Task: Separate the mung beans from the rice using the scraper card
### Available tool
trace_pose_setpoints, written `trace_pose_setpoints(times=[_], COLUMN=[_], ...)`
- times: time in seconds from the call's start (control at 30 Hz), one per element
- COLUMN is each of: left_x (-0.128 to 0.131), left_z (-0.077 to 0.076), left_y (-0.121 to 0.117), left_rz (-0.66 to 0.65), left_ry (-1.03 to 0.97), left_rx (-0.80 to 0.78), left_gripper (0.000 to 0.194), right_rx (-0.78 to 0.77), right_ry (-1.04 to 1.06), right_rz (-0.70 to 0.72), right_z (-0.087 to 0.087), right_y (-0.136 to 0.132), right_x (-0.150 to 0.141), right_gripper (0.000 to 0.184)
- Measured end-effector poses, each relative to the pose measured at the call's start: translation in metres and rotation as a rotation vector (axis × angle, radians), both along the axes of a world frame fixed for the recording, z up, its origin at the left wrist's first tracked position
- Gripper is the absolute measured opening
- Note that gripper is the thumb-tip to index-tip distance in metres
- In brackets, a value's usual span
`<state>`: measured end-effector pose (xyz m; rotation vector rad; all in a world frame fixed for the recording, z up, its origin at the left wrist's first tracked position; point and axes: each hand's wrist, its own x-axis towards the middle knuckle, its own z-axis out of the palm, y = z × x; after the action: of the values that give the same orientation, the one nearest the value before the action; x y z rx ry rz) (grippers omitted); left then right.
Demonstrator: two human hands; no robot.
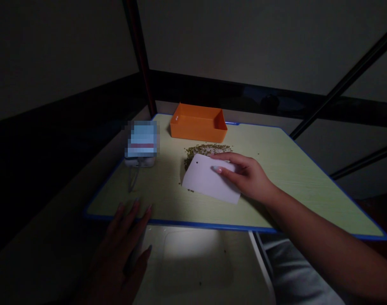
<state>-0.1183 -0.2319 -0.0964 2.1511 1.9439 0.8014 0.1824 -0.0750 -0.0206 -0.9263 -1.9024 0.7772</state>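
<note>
My right hand (pixel 249 176) grips a white flat scraper card (pixel 209 178) and holds it slanted on the pale green table (pixel 291 178), its far edge against a pile of small greenish-brown grains (pixel 206 150). My left hand (pixel 123 241) lies at the table's near edge in shadow, fingers stretched out over the blue rim, holding nothing. An orange rectangular tray (pixel 198 123) stands just behind the grain pile, empty as far as I can see.
A small white device with a blurred-out top (pixel 141 144) sits at the table's left, a thin cable (pixel 132 178) trailing from it. Below the near edge a white container (pixel 193 262) shows. Dark frame bars (pixel 142 55) rise behind.
</note>
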Motion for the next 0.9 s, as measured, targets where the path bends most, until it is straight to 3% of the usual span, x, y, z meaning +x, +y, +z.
trace_pose_setpoints(times=[0.47, 0.9], left_x=[0.006, 0.009], left_z=[0.004, 0.011], left_y=[-0.001, 0.002], left_rz=[0.008, -0.001], left_ry=[0.051, 0.141], left_rx=[0.018, 0.113], left_gripper=[0.056, 0.055], right_rx=[-0.147, -0.146], right_ry=[0.012, 0.032], right_rz=[0.184, 0.257], right_z=[0.003, 0.001], right_y=[-0.008, -0.017], right_x=[-0.001, -0.007], right_gripper=[0.026, 0.026])
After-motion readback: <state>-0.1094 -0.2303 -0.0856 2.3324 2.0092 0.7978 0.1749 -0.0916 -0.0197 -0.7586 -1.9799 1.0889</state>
